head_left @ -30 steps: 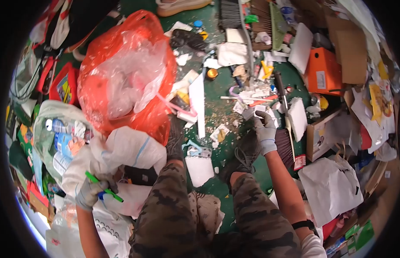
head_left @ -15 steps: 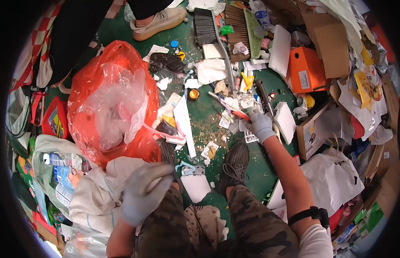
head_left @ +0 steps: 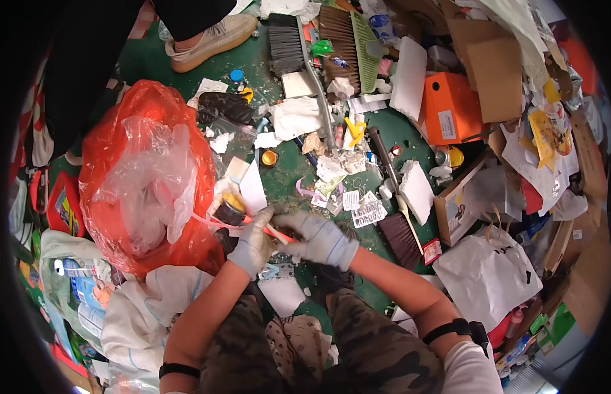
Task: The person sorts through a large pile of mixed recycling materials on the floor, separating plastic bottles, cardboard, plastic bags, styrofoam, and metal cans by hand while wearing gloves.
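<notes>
My gloved left hand point(head_left: 253, 244) and gloved right hand point(head_left: 318, 240) meet low over the floor, in front of my shoes. Between them is a thin red-and-white stick point(head_left: 274, 232), its exact kind unclear. The left fingers are closed round one end, and the right fingers close on the other, slightly blurred. Just left of my hands lie a dark cup-like piece with a yellow part point(head_left: 230, 209) and a pink strip. Below them is a white foam slab point(head_left: 282, 295). A printed white card point(head_left: 369, 210) and litter lie to the right.
A red plastic bag point(head_left: 98, 184) holding clear film stands left. Brushes point(head_left: 287, 43) and a green dustpan point(head_left: 366, 52) lie ahead. An orange box point(head_left: 443, 98), cardboard point(head_left: 496, 72) and a white paper bag point(head_left: 489, 276) crowd the right. Another person's shoe point(head_left: 213, 41) is at the top.
My right hand has come from the litter on the right to the middle with the red-and-white stick. My left hand has moved up and right to meet it. The view has shifted.
</notes>
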`<state>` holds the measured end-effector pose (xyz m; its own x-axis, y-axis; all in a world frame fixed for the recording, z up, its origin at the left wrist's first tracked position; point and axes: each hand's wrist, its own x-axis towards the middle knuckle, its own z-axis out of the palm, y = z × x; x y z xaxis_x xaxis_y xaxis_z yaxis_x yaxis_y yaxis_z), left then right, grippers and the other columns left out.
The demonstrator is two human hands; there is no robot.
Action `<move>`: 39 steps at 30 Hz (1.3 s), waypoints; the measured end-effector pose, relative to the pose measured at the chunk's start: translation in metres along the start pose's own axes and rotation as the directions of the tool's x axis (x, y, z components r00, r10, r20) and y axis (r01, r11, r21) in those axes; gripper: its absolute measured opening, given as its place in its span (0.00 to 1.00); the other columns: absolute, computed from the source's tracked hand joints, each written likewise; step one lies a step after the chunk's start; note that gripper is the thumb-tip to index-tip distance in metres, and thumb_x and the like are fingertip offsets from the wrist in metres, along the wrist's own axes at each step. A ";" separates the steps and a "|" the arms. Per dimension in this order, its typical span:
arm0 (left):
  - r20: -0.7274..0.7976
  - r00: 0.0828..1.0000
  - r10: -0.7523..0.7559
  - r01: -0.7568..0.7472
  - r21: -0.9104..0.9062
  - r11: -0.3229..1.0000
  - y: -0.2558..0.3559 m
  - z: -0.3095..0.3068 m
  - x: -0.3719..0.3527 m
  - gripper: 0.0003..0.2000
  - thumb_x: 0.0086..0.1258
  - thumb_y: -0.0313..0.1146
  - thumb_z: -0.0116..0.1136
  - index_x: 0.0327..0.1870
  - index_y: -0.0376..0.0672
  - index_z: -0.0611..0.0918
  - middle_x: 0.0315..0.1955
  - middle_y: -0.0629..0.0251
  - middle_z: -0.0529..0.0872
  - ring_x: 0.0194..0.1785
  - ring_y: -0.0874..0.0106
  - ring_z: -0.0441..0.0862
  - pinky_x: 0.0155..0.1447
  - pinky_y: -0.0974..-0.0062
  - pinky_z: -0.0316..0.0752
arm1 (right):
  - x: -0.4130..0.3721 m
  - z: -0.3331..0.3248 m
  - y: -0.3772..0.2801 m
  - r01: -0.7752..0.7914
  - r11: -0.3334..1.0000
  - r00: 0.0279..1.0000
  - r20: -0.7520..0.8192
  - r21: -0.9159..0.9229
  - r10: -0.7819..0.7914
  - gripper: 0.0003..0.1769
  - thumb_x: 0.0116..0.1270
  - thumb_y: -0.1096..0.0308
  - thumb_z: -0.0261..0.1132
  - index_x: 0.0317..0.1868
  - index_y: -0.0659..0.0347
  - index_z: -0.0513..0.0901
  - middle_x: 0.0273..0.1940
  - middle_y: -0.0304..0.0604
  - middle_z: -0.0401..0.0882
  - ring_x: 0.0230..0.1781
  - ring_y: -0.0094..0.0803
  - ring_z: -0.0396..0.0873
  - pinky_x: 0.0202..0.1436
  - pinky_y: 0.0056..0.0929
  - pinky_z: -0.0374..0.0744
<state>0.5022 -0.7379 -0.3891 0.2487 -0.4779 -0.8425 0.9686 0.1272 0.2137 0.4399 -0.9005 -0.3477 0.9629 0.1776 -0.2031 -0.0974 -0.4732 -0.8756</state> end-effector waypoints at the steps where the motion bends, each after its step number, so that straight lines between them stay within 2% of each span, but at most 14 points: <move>1: -0.003 1.000 0.011 -0.011 -0.016 1.000 0.003 -0.003 -0.006 0.17 0.70 0.40 0.52 0.57 0.44 0.73 0.40 0.59 0.82 0.43 0.62 0.82 0.50 0.59 0.79 | 0.004 -0.014 0.008 -0.076 0.996 0.996 -0.044 -0.041 0.074 0.24 0.60 0.56 0.67 0.54 0.59 0.76 0.46 0.51 0.78 0.45 0.44 0.80 0.48 0.35 0.78; 3: -0.032 0.998 0.055 -0.056 -0.033 0.998 0.006 -0.011 -0.014 0.16 0.69 0.34 0.50 0.56 0.40 0.73 0.33 0.58 0.83 0.39 0.62 0.83 0.49 0.58 0.79 | 0.010 -0.036 0.049 -0.203 0.975 0.944 -0.245 0.096 0.220 0.19 0.58 0.63 0.67 0.49 0.59 0.79 0.45 0.50 0.79 0.47 0.45 0.78 0.52 0.35 0.76; 6: -0.053 0.994 0.091 -0.090 0.020 0.996 0.006 -0.021 -0.024 0.16 0.68 0.31 0.51 0.56 0.38 0.73 0.30 0.60 0.82 0.37 0.62 0.83 0.48 0.57 0.80 | 0.022 -0.084 0.104 -0.328 0.904 0.822 -0.555 -0.275 0.129 0.24 0.56 0.64 0.67 0.55 0.57 0.77 0.58 0.53 0.71 0.54 0.48 0.74 0.57 0.38 0.74; 8: -0.047 0.993 0.107 -0.104 0.064 0.993 0.006 -0.018 -0.029 0.18 0.67 0.29 0.51 0.57 0.36 0.72 0.30 0.60 0.81 0.37 0.63 0.83 0.47 0.60 0.80 | 0.036 -0.103 0.126 -0.452 0.851 0.750 -0.630 -0.267 0.201 0.34 0.55 0.57 0.69 0.62 0.57 0.73 0.62 0.58 0.66 0.63 0.53 0.66 0.67 0.41 0.66; 14: 0.002 0.990 0.141 -0.139 0.187 0.973 -0.001 -0.013 -0.042 0.19 0.66 0.29 0.51 0.57 0.35 0.73 0.32 0.58 0.81 0.39 0.64 0.83 0.47 0.63 0.80 | 0.087 -0.102 0.154 -0.498 0.865 0.695 -0.629 -0.069 0.349 0.42 0.56 0.49 0.67 0.68 0.57 0.65 0.58 0.61 0.73 0.57 0.53 0.74 0.60 0.40 0.73; 17: 0.021 0.984 0.176 -0.177 0.146 0.973 -0.002 -0.014 -0.053 0.19 0.65 0.29 0.51 0.57 0.35 0.73 0.33 0.57 0.82 0.39 0.64 0.83 0.47 0.64 0.80 | 0.068 -0.082 0.137 -0.422 0.907 0.850 -0.344 0.011 0.399 0.37 0.55 0.60 0.69 0.66 0.59 0.68 0.46 0.56 0.81 0.47 0.46 0.81 0.52 0.34 0.78; 19: 0.021 0.977 0.212 -0.213 0.099 0.972 -0.010 -0.021 -0.054 0.19 0.65 0.29 0.51 0.57 0.36 0.73 0.33 0.57 0.82 0.39 0.64 0.83 0.47 0.65 0.79 | 0.044 -0.060 0.148 -0.419 0.886 0.820 -0.336 0.200 0.464 0.32 0.55 0.67 0.67 0.62 0.61 0.70 0.43 0.52 0.82 0.43 0.41 0.81 0.47 0.32 0.79; 23: 0.027 0.981 0.192 -0.194 0.083 0.978 -0.023 -0.022 -0.065 0.18 0.65 0.27 0.52 0.56 0.37 0.74 0.35 0.57 0.82 0.38 0.65 0.82 0.47 0.66 0.79 | -0.013 -0.041 0.142 -0.281 0.508 0.792 -0.103 0.814 0.602 0.24 0.54 0.75 0.63 0.53 0.64 0.73 0.38 0.45 0.82 0.33 0.33 0.81 0.36 0.30 0.80; 26: -0.003 0.990 0.143 -0.143 0.070 0.987 -0.029 -0.021 -0.071 0.17 0.65 0.27 0.53 0.56 0.38 0.74 0.35 0.56 0.83 0.36 0.65 0.82 0.44 0.66 0.79 | -0.041 -0.024 0.127 -0.244 0.435 0.635 -0.196 0.867 0.747 0.18 0.54 0.78 0.60 0.48 0.65 0.73 0.36 0.44 0.81 0.25 0.31 0.78 0.27 0.29 0.79; 30: -0.049 0.972 0.228 -0.229 -0.024 0.973 -0.039 -0.030 -0.056 0.17 0.64 0.26 0.54 0.55 0.37 0.75 0.35 0.56 0.82 0.33 0.66 0.80 0.41 0.65 0.79 | -0.048 -0.010 0.124 -0.179 0.341 0.613 -0.166 0.923 0.773 0.20 0.56 0.78 0.58 0.51 0.66 0.70 0.34 0.46 0.80 0.22 0.32 0.77 0.23 0.27 0.78; 34: -0.045 0.992 0.118 -0.120 -0.061 0.991 -0.036 -0.035 -0.045 0.15 0.65 0.27 0.53 0.53 0.40 0.77 0.35 0.59 0.81 0.32 0.67 0.79 0.41 0.64 0.78 | -0.014 -0.005 0.058 -0.148 0.511 0.742 -0.247 0.847 0.624 0.28 0.58 0.62 0.69 0.54 0.66 0.70 0.46 0.47 0.78 0.40 0.30 0.80 0.34 0.28 0.80; 36: -0.140 0.983 0.121 -0.132 -0.071 0.989 -0.039 -0.041 -0.043 0.15 0.65 0.27 0.53 0.52 0.40 0.77 0.34 0.60 0.81 0.32 0.67 0.79 0.40 0.64 0.78 | 0.004 0.002 0.059 -0.311 0.870 0.762 -0.447 0.382 0.469 0.38 0.56 0.50 0.71 0.60 0.66 0.69 0.53 0.48 0.77 0.49 0.38 0.79 0.50 0.34 0.78; 38: -0.122 0.981 0.152 -0.154 -0.004 0.988 -0.040 -0.055 -0.036 0.14 0.65 0.29 0.54 0.52 0.42 0.78 0.32 0.61 0.81 0.29 0.69 0.78 0.36 0.65 0.78 | 0.006 0.002 0.039 -0.526 0.835 0.850 -0.137 -0.163 0.508 0.37 0.54 0.49 0.71 0.60 0.60 0.72 0.53 0.49 0.78 0.51 0.44 0.78 0.56 0.35 0.75; 39: -0.096 0.985 0.145 -0.143 0.023 0.989 -0.042 -0.061 -0.035 0.14 0.65 0.29 0.55 0.52 0.43 0.78 0.32 0.62 0.81 0.28 0.68 0.78 0.35 0.65 0.78 | 0.002 0.019 0.053 -0.390 0.843 0.920 -0.118 -0.371 0.374 0.32 0.53 0.51 0.71 0.57 0.55 0.76 0.52 0.49 0.78 0.51 0.46 0.78 0.56 0.36 0.75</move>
<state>0.4522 -0.6741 -0.3990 0.3845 -0.3691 -0.8461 0.9229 0.1745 0.3433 0.4315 -0.9086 -0.4031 0.8791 -0.1151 -0.4625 -0.3643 -0.7880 -0.4964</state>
